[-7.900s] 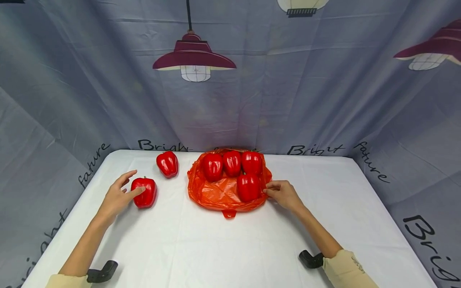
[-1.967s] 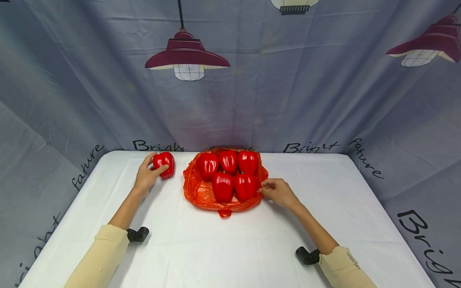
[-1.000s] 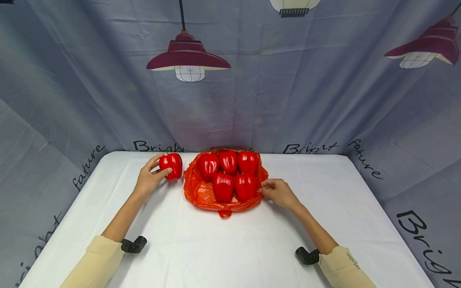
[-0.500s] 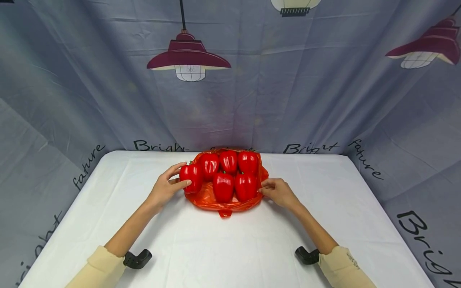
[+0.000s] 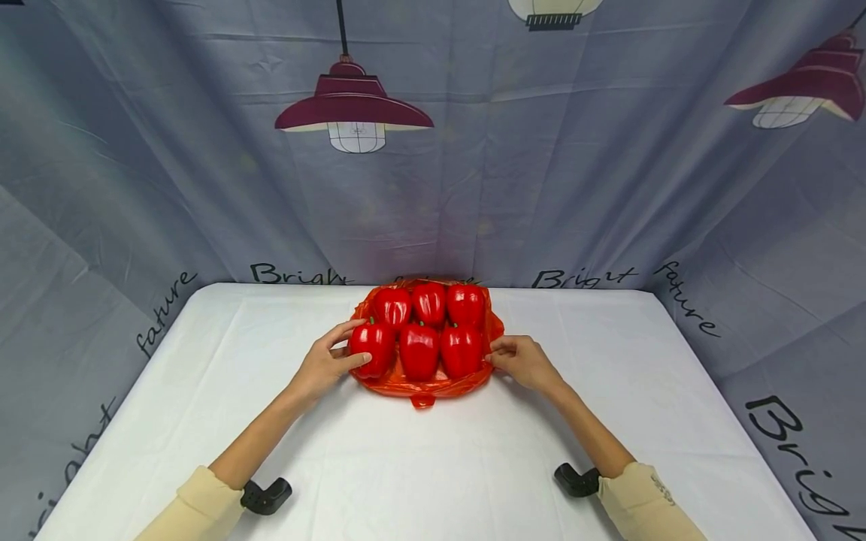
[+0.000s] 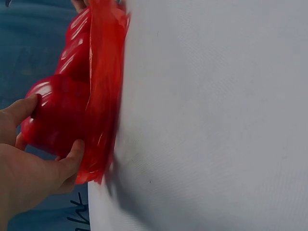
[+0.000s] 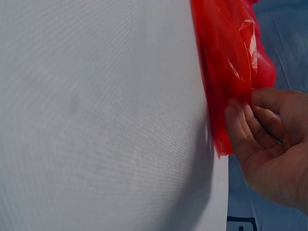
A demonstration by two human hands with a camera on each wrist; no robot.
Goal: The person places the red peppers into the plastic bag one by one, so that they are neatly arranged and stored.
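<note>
A red bell pepper (image 5: 373,349) with a green stem is held by my left hand (image 5: 326,364), thumb in front and fingers behind. It sits at the front left of an orange-red plastic bag (image 5: 399,388), whose mouth is spread open. Several more glossy red bell peppers (image 5: 419,352) fill the bag in two rows. My right hand (image 5: 528,364) pinches the bag's right rim. In the left wrist view the held pepper (image 6: 55,115) lies just inside the bag's wall (image 6: 103,96). The right wrist view has my fingers on the thin plastic (image 7: 226,62).
The bag stands near the far edge of a table with a white cloth (image 5: 433,466). Behind it hangs a grey-blue curtain (image 5: 433,203) with printed lamps and lettering. Black curved pieces (image 5: 267,496) are attached at both wrists.
My left hand has put one pepper in the bag, then lifted another from the table's back left and carried it right into the bag's front left. The right hand stays on the rim.
</note>
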